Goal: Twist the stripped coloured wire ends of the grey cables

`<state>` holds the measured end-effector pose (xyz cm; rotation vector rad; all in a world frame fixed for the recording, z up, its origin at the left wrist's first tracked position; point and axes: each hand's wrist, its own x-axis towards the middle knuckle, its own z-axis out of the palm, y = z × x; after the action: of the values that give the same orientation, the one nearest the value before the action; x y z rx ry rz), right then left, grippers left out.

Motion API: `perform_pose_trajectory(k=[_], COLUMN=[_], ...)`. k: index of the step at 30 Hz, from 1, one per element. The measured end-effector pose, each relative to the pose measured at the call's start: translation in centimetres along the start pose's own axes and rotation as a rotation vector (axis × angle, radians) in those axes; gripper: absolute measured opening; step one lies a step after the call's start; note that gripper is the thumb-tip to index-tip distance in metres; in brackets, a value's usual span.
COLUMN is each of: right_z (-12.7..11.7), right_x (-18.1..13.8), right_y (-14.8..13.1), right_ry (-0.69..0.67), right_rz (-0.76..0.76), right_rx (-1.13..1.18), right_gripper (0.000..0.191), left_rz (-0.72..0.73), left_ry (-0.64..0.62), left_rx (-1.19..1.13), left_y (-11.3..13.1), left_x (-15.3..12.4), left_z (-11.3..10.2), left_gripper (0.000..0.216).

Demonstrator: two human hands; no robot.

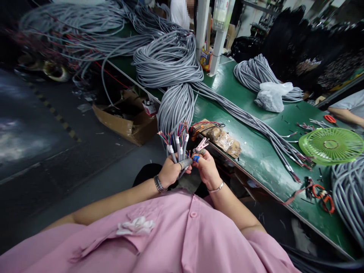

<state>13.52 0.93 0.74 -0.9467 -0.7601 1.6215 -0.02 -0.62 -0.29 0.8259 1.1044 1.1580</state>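
Note:
My left hand (170,171) is closed around several grey cables (178,148). Their ends stand up from the fist, with white wraps and fanned-out coloured wires. A grey covering shows on the left thumb, pointing towards the right hand. Close beside it, my right hand (208,169) is closed in a pinch at a small group of thin coloured wires (189,154). Blue tape is on one of its digits. A pink clip (201,145) stands just above the right fingers. What the right fingertips grip is partly hidden.
Coiled grey cables (167,60) cover much of the green table (224,91). A taped block (223,139) sits at its edge. Rightward are a green fan (331,144), orange-handled scissors (324,197) and another person's arm (345,115). A cardboard box (125,123) stands below left.

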Motion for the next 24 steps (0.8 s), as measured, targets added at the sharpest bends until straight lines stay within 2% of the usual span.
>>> perform_pose_trajectory(k=[8,17,24], right_z=[-0.29,-0.52,-0.58], right_x=[0.34,0.71,0.82], right_y=[0.00,0.20,0.38], right_ry=[-0.050,-0.077,-0.038], right_rz=[-0.058,-0.050,-0.044], right_rx=[-0.044,-0.071,-0.086], right_gripper=[0.027,0.029,0.029], left_rz=[-0.010,-0.019,-0.016], left_ry=[-0.012,-0.009,0.017], left_rx=[0.013,0.031,0.042], left_y=[-0.12,-0.02,0.10], left_x=[0.04,0.03,-0.04], left_z=[-0.04,-0.03,0.05], left_gripper=[0.025,0.025,0.025])
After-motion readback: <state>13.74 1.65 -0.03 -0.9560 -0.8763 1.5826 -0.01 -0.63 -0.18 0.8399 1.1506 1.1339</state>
